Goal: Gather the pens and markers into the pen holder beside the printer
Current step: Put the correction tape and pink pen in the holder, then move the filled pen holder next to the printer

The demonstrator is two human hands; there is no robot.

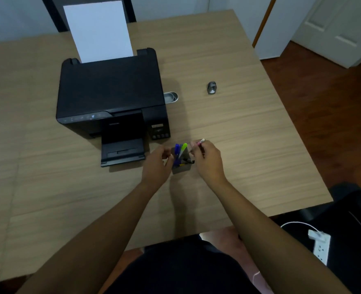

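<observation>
A dark grey pen holder [180, 169] stands on the table just right of the black printer's [111, 96] output tray. A blue pen [177, 150], a green highlighter [184, 147] and a black marker [188, 160] stick out of it. My right hand [207, 160] is to the holder's right, fingers closed on a thin pen with a pink end [201, 143], held above the holder's right rim. My left hand [157, 164] is at the holder's left side, fingers curled near its wall; I cannot tell whether it touches the holder.
The wooden table [239, 128] carries a small grey metal object [211, 87] at the right and a metal tin [171, 96] beside the printer. White paper [99, 30] stands in the printer's feeder. A power strip [321, 247] lies on the floor at right.
</observation>
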